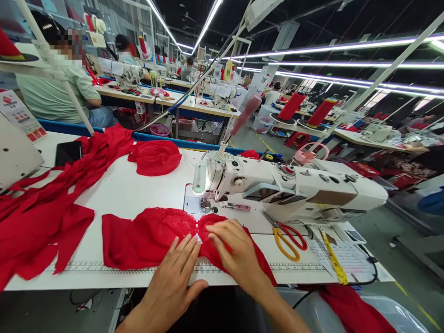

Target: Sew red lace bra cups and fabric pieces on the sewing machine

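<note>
Left hand [173,273] lies flat, thumb wide, and right hand [238,253] curls, pinching or only pressing I cannot tell, on the cloth [145,240] before the machine [294,185], probably so that it stays smooth.

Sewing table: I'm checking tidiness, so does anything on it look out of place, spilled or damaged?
Nothing looks spilled or clearly damaged. The one untidy spot is the red heap at the left: loose and crumpled, it spreads right up to the phone. The lace piece shows no obvious fault.
</note>
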`<action>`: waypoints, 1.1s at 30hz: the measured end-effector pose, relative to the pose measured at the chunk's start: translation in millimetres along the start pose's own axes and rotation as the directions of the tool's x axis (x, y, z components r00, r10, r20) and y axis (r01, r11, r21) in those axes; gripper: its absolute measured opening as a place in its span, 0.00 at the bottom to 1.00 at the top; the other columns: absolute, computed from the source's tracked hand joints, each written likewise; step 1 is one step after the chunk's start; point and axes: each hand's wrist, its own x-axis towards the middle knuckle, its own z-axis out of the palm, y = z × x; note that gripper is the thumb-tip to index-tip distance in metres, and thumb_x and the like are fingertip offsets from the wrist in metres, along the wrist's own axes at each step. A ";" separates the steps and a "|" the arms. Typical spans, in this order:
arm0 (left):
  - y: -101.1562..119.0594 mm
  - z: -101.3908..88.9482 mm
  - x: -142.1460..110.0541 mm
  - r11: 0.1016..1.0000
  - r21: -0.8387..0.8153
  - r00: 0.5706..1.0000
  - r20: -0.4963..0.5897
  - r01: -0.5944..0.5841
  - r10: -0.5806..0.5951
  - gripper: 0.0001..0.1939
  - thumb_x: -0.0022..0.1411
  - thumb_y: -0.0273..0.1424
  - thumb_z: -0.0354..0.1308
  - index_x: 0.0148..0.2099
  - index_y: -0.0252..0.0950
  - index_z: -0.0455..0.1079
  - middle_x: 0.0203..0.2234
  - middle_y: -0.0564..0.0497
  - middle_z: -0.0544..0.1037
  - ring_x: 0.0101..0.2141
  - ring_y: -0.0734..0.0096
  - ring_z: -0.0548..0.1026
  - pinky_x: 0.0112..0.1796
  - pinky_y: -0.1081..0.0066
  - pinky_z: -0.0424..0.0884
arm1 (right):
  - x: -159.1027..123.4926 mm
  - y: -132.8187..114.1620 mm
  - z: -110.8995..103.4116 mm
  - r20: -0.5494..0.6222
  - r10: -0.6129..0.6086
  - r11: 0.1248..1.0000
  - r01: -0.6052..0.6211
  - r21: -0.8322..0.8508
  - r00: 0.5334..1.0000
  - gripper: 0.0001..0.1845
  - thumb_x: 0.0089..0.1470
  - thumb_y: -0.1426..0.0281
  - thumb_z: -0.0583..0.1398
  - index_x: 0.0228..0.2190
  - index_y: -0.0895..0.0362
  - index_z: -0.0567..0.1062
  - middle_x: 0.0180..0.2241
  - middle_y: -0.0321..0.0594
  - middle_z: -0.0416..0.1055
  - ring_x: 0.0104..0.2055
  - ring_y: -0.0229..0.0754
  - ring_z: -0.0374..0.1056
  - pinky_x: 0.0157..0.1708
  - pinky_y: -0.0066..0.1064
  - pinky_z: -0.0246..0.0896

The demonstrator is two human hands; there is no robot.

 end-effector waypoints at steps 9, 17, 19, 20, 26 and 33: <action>-2.7 18.2 6.0 0.991 0.135 0.999 0.037 -0.008 0.003 0.41 0.68 0.56 0.49 0.68 0.28 0.58 0.64 0.40 0.67 0.63 0.55 0.65 0.61 0.56 0.60 | 32.1 28.4 51.1 0.199 0.160 0.976 -0.124 -0.179 0.967 0.06 0.64 0.71 0.61 0.32 0.54 0.74 0.35 0.38 0.74 0.41 0.45 0.66 0.47 0.41 0.53; 3.2 22.1 7.4 0.994 0.102 0.999 0.046 0.024 -0.029 0.42 0.67 0.54 0.51 0.68 0.24 0.57 0.64 0.36 0.65 0.64 0.51 0.63 0.63 0.55 0.56 | 37.0 46.8 56.2 0.271 0.139 0.986 -0.107 -0.127 0.952 0.10 0.63 0.73 0.60 0.28 0.55 0.72 0.32 0.34 0.72 0.40 0.41 0.64 0.43 0.35 0.53; 2.9 22.6 8.2 0.996 0.085 0.999 0.046 0.023 -0.027 0.42 0.68 0.53 0.51 0.69 0.23 0.56 0.64 0.36 0.65 0.64 0.51 0.62 0.63 0.55 0.56 | 39.3 48.8 56.4 0.270 0.122 0.989 -0.092 -0.120 0.955 0.10 0.63 0.73 0.60 0.28 0.54 0.72 0.32 0.34 0.73 0.40 0.41 0.64 0.43 0.34 0.54; 2.8 22.9 8.2 0.997 0.075 0.999 0.042 0.025 -0.028 0.42 0.68 0.52 0.51 0.69 0.24 0.55 0.64 0.36 0.65 0.64 0.50 0.62 0.63 0.55 0.56 | 40.0 49.3 56.0 0.267 0.112 0.990 -0.084 -0.115 0.957 0.10 0.63 0.73 0.60 0.28 0.54 0.72 0.32 0.34 0.73 0.40 0.42 0.65 0.43 0.34 0.55; 2.4 14.2 5.8 0.999 0.035 0.998 0.051 0.033 -0.035 0.42 0.67 0.54 0.52 0.69 0.25 0.56 0.61 0.36 0.69 0.62 0.49 0.66 0.67 0.47 0.47 | 27.3 40.9 39.5 0.154 0.108 0.989 -0.090 -0.118 0.982 0.12 0.64 0.77 0.54 0.40 0.55 0.76 0.40 0.43 0.76 0.45 0.47 0.68 0.49 0.42 0.60; -32.0 4.9 31.8 0.985 -0.152 0.993 0.094 0.079 -0.065 0.19 0.75 0.32 0.42 0.59 0.32 0.68 0.56 0.42 0.75 0.58 0.62 0.72 0.60 0.56 0.67 | -4.5 18.8 32.8 0.098 0.135 0.987 -0.142 0.068 0.986 0.19 0.66 0.73 0.53 0.55 0.53 0.71 0.49 0.44 0.76 0.51 0.44 0.72 0.51 0.38 0.70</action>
